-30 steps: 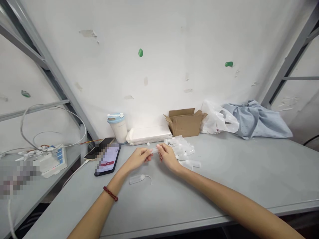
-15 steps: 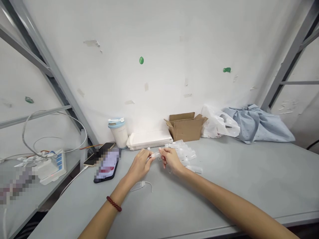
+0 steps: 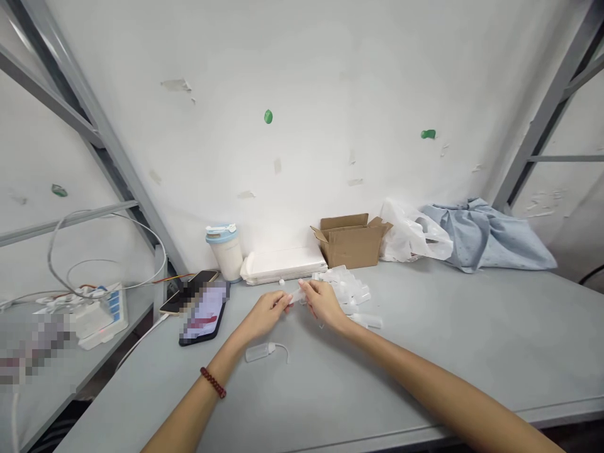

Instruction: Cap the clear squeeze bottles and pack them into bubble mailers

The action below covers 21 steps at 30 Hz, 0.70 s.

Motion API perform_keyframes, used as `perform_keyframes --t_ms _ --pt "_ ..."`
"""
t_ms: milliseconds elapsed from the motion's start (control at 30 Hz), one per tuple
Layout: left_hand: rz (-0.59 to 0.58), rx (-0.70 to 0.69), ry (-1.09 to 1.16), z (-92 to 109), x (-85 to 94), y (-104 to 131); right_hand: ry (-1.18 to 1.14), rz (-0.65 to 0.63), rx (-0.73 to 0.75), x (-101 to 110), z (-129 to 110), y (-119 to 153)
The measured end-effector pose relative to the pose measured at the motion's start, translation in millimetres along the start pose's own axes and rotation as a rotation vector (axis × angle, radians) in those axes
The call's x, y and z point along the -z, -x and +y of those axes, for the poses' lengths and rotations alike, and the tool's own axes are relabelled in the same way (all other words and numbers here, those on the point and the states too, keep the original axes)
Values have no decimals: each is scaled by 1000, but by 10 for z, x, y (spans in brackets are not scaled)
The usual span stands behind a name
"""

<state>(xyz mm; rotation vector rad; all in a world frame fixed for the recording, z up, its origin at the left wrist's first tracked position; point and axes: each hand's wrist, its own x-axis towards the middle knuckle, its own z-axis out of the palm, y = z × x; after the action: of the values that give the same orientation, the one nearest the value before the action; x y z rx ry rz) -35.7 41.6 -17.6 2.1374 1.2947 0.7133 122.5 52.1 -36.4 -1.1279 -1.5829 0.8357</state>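
Note:
Between my two hands is a small translucent plastic bottle (image 3: 296, 296). My left hand (image 3: 265, 314) pinches its left end, and my right hand (image 3: 325, 306) has thumb and fingers closed at its right end; what sits under those fingertips is partly covered. Just behind my right hand lies a pile of similar clear bottles (image 3: 353, 288), with one bottle (image 3: 370, 321) apart at its near side. A bottle with a thin bent spout (image 3: 260, 352) rests on its side near my left wrist. A small white piece (image 3: 282, 282) lies beyond my left hand.
Along the wall stand a blue-lidded cup (image 3: 225, 255), a white stack (image 3: 283, 264), an open cardboard box (image 3: 353, 244), a white plastic bag (image 3: 410, 236) and blue cloth (image 3: 491, 236). Two phones, one black-edged (image 3: 205, 314), lie left, near a power strip (image 3: 106, 318) with cables.
My left hand has moved slightly down and left, showing more of the held bottle and uncovering the spouted bottle on the desk. My right hand has barely moved.

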Motion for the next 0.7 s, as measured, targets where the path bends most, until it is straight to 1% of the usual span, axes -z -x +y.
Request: perform_keyframes --t_ms 100,167,200,267,333,400,467,600,667,700 --pt "77 -19 12 69 -15 11 117 41 78 69 -46 16" --pt "103 -32 19 97 -13 17 226 14 165 136 -64 61" --pt "108 -34 23 105 -8 18 294 -28 222 174 -67 89" --pt "90 -26 36 109 7 16 487 -113 383 245 -60 143" --pt "43 3 71 109 21 11 708 -169 529 295 -48 179" --pt "1 26 120 116 24 9 834 -193 582 318 -44 191" --pt "4 35 147 134 10 11 792 -205 552 321 -52 179" --pt "40 -2 114 146 -50 -8 473 -231 367 318 -68 128" --pt "27 -29 102 85 -66 -46 396 -213 294 333 -61 101" --pt "34 -30 94 28 -65 -72 398 -195 286 351 -54 86"
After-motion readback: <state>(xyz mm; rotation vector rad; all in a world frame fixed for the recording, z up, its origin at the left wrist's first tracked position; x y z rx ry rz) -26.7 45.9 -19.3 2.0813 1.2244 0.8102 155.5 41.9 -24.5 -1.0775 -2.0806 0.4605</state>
